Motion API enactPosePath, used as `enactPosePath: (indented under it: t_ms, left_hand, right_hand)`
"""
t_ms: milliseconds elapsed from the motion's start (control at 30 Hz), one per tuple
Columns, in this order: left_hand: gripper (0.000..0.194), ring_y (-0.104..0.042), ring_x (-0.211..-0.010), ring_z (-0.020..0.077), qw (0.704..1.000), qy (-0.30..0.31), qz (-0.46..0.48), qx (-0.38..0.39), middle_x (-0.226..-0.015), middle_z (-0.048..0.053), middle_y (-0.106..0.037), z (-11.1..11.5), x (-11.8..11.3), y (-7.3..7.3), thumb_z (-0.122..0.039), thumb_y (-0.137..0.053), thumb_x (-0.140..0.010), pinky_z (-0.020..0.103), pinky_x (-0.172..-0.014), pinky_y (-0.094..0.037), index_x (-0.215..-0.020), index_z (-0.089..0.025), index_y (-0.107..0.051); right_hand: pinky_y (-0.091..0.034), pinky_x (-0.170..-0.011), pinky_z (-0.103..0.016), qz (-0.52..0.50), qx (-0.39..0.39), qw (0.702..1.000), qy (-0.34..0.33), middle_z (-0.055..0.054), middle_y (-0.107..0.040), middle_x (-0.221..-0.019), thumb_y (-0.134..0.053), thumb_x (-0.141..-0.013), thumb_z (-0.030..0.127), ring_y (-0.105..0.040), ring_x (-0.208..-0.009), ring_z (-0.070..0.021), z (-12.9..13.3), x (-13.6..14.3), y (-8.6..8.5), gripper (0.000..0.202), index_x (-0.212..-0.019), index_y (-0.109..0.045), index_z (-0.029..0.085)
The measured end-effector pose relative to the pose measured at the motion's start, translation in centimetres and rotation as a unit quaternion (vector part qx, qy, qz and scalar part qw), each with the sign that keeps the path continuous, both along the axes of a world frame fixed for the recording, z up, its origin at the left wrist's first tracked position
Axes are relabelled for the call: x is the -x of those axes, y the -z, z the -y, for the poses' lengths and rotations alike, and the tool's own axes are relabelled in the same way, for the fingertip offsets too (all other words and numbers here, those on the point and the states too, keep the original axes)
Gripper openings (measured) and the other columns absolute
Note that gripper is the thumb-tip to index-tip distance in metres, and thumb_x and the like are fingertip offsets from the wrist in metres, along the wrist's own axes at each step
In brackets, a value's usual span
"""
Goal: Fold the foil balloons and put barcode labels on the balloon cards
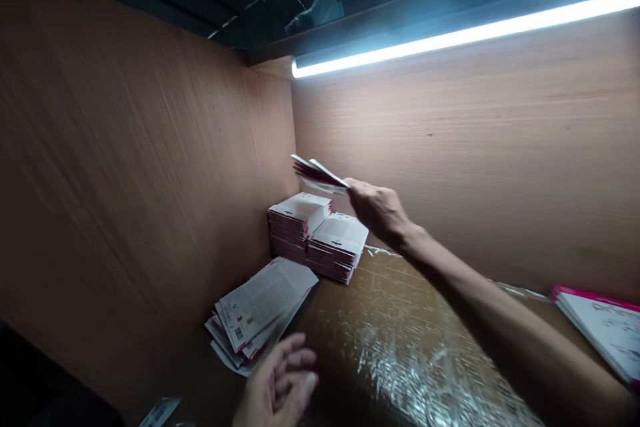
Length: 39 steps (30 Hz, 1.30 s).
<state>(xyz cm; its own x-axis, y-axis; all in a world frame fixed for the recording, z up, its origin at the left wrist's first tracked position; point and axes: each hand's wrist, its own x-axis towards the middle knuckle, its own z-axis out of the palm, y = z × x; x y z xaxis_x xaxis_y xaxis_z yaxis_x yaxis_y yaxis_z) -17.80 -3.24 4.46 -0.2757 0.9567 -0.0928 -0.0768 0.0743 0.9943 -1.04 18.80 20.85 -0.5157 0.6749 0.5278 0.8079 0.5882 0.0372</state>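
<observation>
My right hand is closed on a few thin white-and-magenta packets, lifted above two neat stacks in the back left corner. The left stack is a little taller than the right stack; both are flat white packets with dark magenta edges. In front of them lies a loose, fanned pile of printed packets, against the left wall. My left hand is near the bottom, just in front of that pile, with its fingers partly curled and apart, holding nothing.
The brown surface is covered with shiny clear film. Wooden panels rise at the left and back, under a bright light tube. A white-and-magenta packet lies at the right edge. A plastic bag sits on the upper ledge.
</observation>
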Motion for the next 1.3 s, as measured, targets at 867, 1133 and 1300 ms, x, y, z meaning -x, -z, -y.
enactPosePath:
  t_ms: [867, 1133, 1300]
  left_hand:
    - [0.041, -0.061, -0.107, 0.0310, 0.957, 0.266, -0.031, -0.115, -0.116, 0.007, -0.069, 0.3, -15.7, 0.6, -0.048, -0.067, -0.078, 0.033, -0.094, -0.049, -0.111, -0.025, -0.071]
    - [0.029, -0.067, -0.092, 0.0307, 0.965, 0.241, -0.064, -0.084, -0.088, 0.005, -0.076, -2.1, -14.0, 3.6, -0.046, -0.073, -0.071, 0.034, -0.086, -0.054, -0.086, -0.022, -0.077]
    - [0.035, -0.070, -0.082, 0.0290, 0.966, 0.254, 0.014, -0.040, -0.086, 0.004, -0.077, -2.8, -14.1, 1.5, -0.042, -0.078, -0.068, 0.034, -0.074, -0.059, -0.094, -0.018, -0.075]
  right_hand:
    - [-0.060, -0.061, -0.050, -0.570, 0.268, 0.777, -0.020, 0.007, -0.074, -0.084, -0.076, -0.061, 0.048, -0.067, -0.067, -0.0309, 22.6, -18.2, 21.9, 0.026, -0.087, -0.070, 0.047]
    - [-0.057, -0.075, -0.044, -0.467, 0.238, 0.851, 0.040, -0.002, -0.071, -0.098, -0.055, -0.074, 0.063, -0.067, -0.086, -0.0316, 21.3, -19.7, 22.3, 0.040, -0.104, -0.065, 0.038]
    - [-0.046, -0.090, -0.042, -0.320, 0.222, 0.870, 0.303, -0.011, -0.066, -0.096, -0.033, -0.092, 0.053, -0.061, -0.097, -0.0272, 18.5, -30.3, 19.1, 0.046, -0.093, -0.067, 0.022]
